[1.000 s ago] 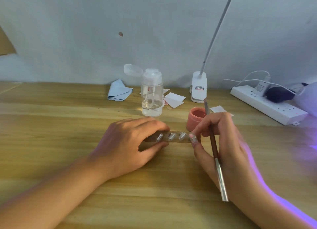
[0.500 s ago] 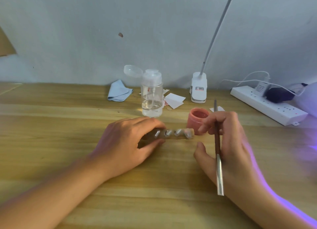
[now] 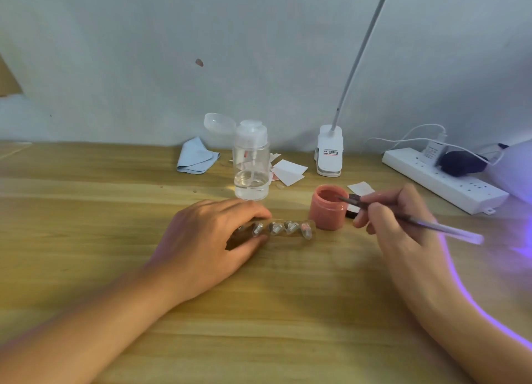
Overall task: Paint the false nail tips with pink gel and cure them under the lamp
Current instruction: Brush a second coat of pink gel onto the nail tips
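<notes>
Since the frame half a second earlier, the right hand (image 3: pixel 403 231) had been turned away from the strip. The brush (image 3: pixel 417 222) had been lowered from near upright to a shallow slant, its tip carried to the mouth of the pink gel jar (image 3: pixel 328 211). The left hand (image 3: pixel 207 239) had been kept in place.

In the head view, the brush was held in a narrow grip, pinched between the thumb and curled fingers of the right hand, its pale handle end pointing out to the right. The bristle end was seen at the open jar; whether it touched the gel could not be told. The jar stood on the bench (image 3: pixel 259 326) just beside the right end of the holder strip (image 3: pixel 288 229), on which a row of false nail tips was mounted. The nail tip nearest the jar (image 3: pixel 306 229) showed pink; the others looked clear. The strip's left end was gripped between the left thumb and fingers.

A black lid (image 3: pixel 353 209) lay behind the jar. Farther back were seen a pump bottle (image 3: pixel 251 165) with its cap flipped open, a blue cloth (image 3: pixel 195 156), white paper squares (image 3: pixel 289 170), a lamp's clip base (image 3: pixel 329 153) and a power strip (image 3: pixel 443 179). A curing lamp (image 3: pixel 515 170) was partly seen at the right edge, violet light cast on the bench.
</notes>
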